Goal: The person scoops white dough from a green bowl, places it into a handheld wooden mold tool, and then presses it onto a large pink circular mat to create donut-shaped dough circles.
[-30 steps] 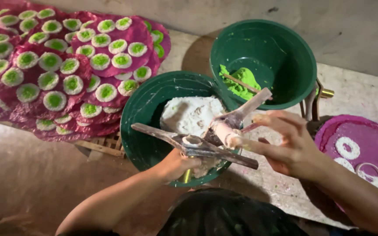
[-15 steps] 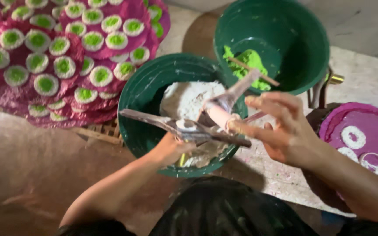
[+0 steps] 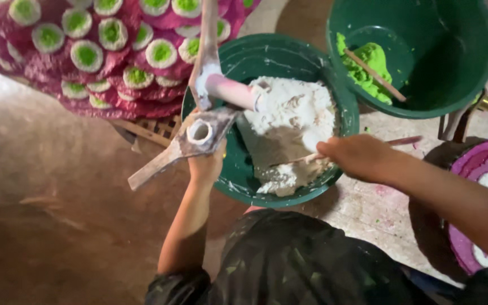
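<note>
Left hand (image 3: 205, 165) clamped under a grey ring-ended press tool (image 3: 190, 138) beside the green bowl (image 3: 238, 169) of white paste (image 3: 289, 118); right hand (image 3: 357, 157) closed on a thin stick (image 3: 402, 140) over it.

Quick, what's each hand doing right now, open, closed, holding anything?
Left hand: closed, holding the wooden press tool.
Right hand: closed on a thin stick over the white paste bowl.
</note>
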